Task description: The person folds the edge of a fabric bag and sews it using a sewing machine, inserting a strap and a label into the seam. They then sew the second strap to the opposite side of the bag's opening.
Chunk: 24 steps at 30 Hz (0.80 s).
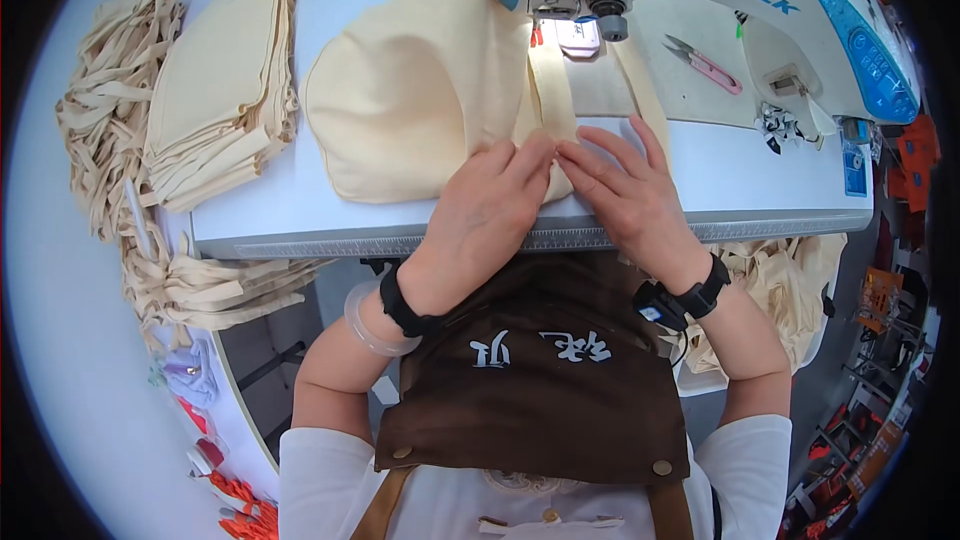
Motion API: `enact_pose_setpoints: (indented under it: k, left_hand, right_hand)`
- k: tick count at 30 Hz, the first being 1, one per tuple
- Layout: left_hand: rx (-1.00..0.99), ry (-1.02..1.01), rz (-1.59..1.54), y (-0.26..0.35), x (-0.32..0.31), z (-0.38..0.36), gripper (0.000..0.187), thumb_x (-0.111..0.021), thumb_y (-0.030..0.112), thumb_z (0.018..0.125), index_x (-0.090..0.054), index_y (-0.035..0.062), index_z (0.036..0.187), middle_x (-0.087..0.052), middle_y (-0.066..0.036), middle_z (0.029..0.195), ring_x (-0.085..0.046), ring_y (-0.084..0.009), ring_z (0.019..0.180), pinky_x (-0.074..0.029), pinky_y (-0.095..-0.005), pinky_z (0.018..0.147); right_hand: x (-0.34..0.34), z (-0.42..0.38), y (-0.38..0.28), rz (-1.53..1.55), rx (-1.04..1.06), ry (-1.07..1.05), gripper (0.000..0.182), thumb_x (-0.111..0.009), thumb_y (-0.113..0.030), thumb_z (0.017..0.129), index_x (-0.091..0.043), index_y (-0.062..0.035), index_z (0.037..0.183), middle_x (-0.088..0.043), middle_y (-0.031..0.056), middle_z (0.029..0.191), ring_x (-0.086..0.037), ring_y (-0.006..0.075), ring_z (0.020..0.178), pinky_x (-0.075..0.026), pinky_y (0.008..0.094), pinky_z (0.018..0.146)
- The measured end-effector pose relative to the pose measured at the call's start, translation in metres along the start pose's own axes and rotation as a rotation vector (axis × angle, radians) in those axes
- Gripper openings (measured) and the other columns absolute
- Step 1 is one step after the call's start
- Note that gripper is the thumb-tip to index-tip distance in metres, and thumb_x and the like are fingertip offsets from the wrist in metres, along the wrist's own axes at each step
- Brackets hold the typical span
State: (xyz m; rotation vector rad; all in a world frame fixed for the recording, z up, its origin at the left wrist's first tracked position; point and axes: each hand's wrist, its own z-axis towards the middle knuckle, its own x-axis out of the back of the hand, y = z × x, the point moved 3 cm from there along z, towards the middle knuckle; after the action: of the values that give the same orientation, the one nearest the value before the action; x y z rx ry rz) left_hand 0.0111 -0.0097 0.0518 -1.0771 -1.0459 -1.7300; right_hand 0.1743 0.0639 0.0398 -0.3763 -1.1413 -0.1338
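In the head view, a cream cloth is laid on the white table, beside and partly under the head of the sewing machine. The near part of the cloth is pinched by the bent fingers of the left hand. It is touched by the fingertips of the right hand, whose fingers are spread; whether it is pinched there too cannot be told. A long strip is stretched from the hands toward the lit needle area. Small pink scissors are left lying to the right. The table's front edge is marked by a ruler. On the left, flat cloths are piled in a stack, next to a heap of straps. At the lower right, more cloth is held in a pale bin beside the grey floor.
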Motion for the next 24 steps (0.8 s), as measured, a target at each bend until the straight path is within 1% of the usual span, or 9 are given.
enact_pose_setpoints:
  k: [4,10,16,19,24]
  left_hand:
    - [-0.002,-0.009,0.011,-0.001,0.0,0.0,0.046,-0.062,0.001,0.075,-0.064,-0.0082,0.12,-0.062,-0.01,0.118,-0.059,-0.0228,0.089,-0.052,-0.0335,0.079]
    - [0.023,-0.042,0.006,-0.002,0.002,0.002,0.047,-0.061,-0.001,0.075,-0.063,-0.0078,0.122,-0.062,-0.01,0.119,-0.059,-0.0234,0.091,-0.053,-0.0338,0.08]
    - [0.019,-0.034,0.011,-0.007,0.002,0.006,0.048,-0.061,-0.003,0.076,-0.064,-0.006,0.123,-0.064,-0.012,0.117,-0.061,-0.0261,0.095,-0.053,-0.0346,0.081]
    - [0.022,-0.046,0.018,-0.012,0.002,0.01,0.048,-0.06,-0.003,0.076,-0.064,-0.0051,0.123,-0.064,-0.011,0.116,-0.061,-0.0266,0.096,-0.053,-0.0349,0.082]
    - [0.021,-0.052,0.002,-0.02,0.006,0.017,0.045,-0.06,-0.002,0.076,-0.064,-0.0032,0.121,-0.063,-0.009,0.11,-0.061,-0.026,0.098,-0.053,-0.0348,0.084]
  right_hand:
    - [-0.004,0.0,0.002,0.039,0.003,-0.004,0.051,-0.061,-0.003,0.077,-0.062,-0.002,0.128,-0.061,0.0084,0.132,-0.055,0.0253,0.128,-0.036,0.0516,0.114]
    - [-0.004,0.002,0.003,0.035,0.004,-0.018,0.049,-0.062,-0.003,0.078,-0.063,-0.0016,0.128,-0.063,0.0091,0.131,-0.056,0.0252,0.127,-0.037,0.0508,0.113]
    - [-0.005,0.006,0.005,0.065,-0.026,0.007,0.047,-0.062,-0.002,0.079,-0.064,-0.003,0.126,-0.064,0.0082,0.128,-0.057,0.0245,0.126,-0.037,0.0506,0.113]
    - [-0.006,0.01,0.007,0.059,-0.029,0.019,0.046,-0.063,-0.002,0.078,-0.064,-0.0032,0.124,-0.064,0.0075,0.127,-0.058,0.0239,0.125,-0.038,0.0504,0.112]
    - [-0.007,0.018,0.012,0.048,-0.028,0.011,0.043,-0.064,-0.001,0.079,-0.065,-0.0034,0.122,-0.064,0.0066,0.127,-0.058,0.0232,0.123,-0.037,0.0503,0.112]
